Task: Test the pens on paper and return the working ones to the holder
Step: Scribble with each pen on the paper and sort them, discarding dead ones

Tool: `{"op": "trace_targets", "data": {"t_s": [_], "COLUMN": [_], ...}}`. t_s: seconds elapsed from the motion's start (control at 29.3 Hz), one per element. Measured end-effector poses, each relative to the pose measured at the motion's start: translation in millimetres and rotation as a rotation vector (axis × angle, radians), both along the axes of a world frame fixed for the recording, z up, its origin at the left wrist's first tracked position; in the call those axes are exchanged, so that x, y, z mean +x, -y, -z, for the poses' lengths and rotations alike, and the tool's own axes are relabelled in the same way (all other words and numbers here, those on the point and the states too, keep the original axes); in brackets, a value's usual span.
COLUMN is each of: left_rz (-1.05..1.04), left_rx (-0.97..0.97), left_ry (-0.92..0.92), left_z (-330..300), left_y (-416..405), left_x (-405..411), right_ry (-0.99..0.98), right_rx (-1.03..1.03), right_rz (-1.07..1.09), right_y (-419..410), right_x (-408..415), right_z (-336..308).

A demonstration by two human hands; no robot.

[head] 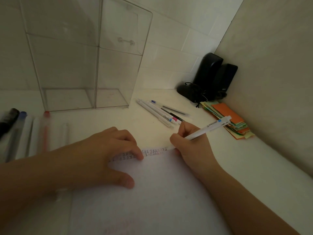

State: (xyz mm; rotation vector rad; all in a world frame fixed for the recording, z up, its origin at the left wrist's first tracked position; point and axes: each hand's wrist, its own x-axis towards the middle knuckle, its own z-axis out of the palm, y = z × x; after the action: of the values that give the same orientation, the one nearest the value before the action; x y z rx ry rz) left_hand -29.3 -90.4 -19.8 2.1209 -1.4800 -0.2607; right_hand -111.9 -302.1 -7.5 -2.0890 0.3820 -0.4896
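Observation:
My right hand (189, 146) grips a white click pen with a blue band (210, 127), its tip down at the top edge of a white sheet of paper (152, 192). Small rows of written marks (152, 152) run along that edge. My left hand (108, 156) presses flat on the sheet, fingertips beside the marks. A tall clear acrylic holder (84, 65) stands empty at the back. Several white pens (157, 112) lie to its right; several capped pens with black, blue and red caps (25, 133) lie at the left.
Two black speakers (213, 77) with a cable sit in the back right corner. A stack of coloured paper slips (228, 119) lies next to the right wall. A tiled wall closes the back.

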Motion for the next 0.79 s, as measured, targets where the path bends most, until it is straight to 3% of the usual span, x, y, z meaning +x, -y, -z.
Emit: {"op": "trace_targets", "data": {"t_s": [0.79], "left_rz": [-0.009], "left_rx": [-0.018], "left_ry": [-0.013], "left_z": [1.0], "left_y": [0.7], "left_x": [-0.5], "right_ry": [0.014], "right_rx": [-0.065], "right_rz": [-0.085], "right_y": [-1.8], "right_x": [-0.6], "right_z": [1.9]}}
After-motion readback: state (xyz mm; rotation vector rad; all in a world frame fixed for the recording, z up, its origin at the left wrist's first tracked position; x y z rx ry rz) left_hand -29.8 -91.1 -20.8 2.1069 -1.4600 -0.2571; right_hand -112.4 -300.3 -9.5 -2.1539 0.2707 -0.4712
